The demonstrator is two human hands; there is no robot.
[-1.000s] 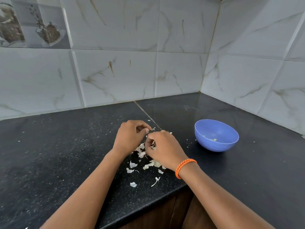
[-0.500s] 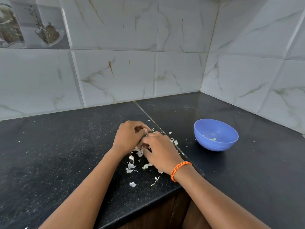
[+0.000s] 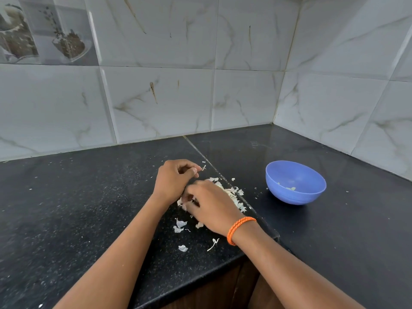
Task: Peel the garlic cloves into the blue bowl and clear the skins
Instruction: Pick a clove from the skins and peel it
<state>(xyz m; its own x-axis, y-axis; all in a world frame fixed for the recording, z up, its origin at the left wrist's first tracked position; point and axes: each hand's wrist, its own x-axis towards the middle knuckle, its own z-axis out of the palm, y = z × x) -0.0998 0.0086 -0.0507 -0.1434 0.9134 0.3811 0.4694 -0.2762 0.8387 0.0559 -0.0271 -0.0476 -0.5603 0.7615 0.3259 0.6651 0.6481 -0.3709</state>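
I see both hands low in the middle of the frame, close together over the black countertop (image 3: 66, 208). My left hand (image 3: 172, 182) is curled, its thumb and forefinger pinching a small wisp of skin (image 3: 203, 168) at its upper right edge. My right hand (image 3: 213, 207), with an orange wristband (image 3: 239, 229), lies palm down on the counter with its fingers bent over the garlic skins (image 3: 231, 191); I cannot tell whether it grips anything beneath, and any clove there is hidden from me. The skins are scattered around and under that hand: a pale drift along the seam in the countertop just right of it, and loose flakes (image 3: 180, 225) below the hands toward the counter's front edge. The blue bowl (image 3: 295, 195) stands upright to the right of center, apart from the hands, with a few pale pieces (image 3: 288, 188) lying in its bottom. Marbled wall tiles (image 3: 223, 97) fill the upper half of the frame.
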